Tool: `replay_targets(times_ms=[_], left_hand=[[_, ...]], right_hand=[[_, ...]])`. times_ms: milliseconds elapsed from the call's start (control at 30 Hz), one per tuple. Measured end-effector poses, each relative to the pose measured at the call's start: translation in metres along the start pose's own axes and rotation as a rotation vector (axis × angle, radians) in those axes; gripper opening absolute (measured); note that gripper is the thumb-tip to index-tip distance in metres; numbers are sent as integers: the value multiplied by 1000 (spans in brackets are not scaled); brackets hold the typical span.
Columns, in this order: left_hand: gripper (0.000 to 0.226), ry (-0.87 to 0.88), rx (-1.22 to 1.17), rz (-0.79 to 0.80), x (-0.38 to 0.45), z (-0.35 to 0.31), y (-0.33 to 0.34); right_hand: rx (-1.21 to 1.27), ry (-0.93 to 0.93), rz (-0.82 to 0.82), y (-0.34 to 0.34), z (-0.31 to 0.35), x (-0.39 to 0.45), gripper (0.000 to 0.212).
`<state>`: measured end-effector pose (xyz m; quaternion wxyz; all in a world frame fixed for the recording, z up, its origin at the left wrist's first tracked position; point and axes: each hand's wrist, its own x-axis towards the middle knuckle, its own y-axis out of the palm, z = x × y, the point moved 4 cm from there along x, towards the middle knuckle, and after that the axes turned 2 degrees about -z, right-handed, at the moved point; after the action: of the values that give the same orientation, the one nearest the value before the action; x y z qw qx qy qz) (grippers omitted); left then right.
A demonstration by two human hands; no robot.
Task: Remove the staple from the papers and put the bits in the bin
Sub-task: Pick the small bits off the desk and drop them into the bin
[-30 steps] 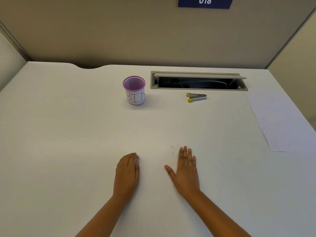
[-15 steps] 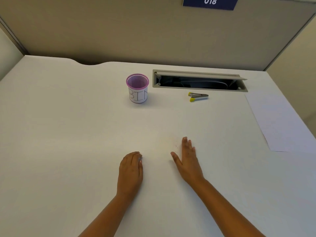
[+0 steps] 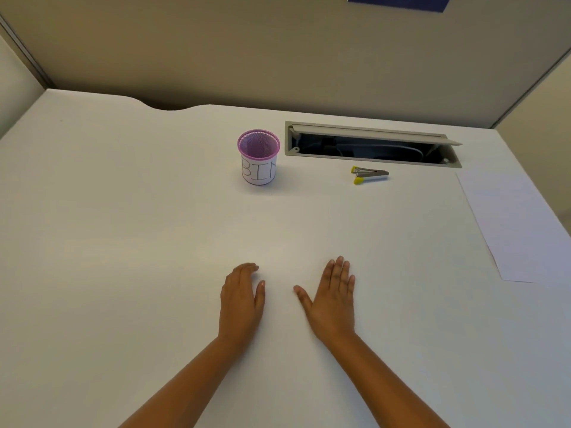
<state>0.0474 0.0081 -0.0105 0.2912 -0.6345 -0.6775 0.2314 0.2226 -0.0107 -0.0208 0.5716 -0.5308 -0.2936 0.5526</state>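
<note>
Two bare hands lie palm down on a white tabletop [image 3: 123, 242] near its front edge. The left hand [image 3: 241, 299] and right hand [image 3: 332, 299] each have a released grip, fingers straight, holding nothing. Toward the back edge stands a purple mesh bin [image 3: 259, 157] labelled BIN. Right of it lies a staple remover [image 3: 369, 175]. The papers [image 3: 519, 223] lie flat along the right edge.

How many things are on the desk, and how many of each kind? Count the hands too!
Hands: 2, left hand and right hand
Bin cup: 1
Staple remover: 1
Papers: 1 stack
Total: 5
</note>
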Motion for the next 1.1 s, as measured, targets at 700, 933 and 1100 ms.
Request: replay_targets(times_ms=[700,933,1100], left_hand=[[30,-148,-295,-9,60,1,-11],[36,-199,-292,-10,83,-5,-7],[42,-123,-106,-32,94,-9,0]], right_hand=[[-160,-715,189,41,67,-57,66],[-76,-681,141,19,85,12,82],[-85,-477,43,9,64,42,90]])
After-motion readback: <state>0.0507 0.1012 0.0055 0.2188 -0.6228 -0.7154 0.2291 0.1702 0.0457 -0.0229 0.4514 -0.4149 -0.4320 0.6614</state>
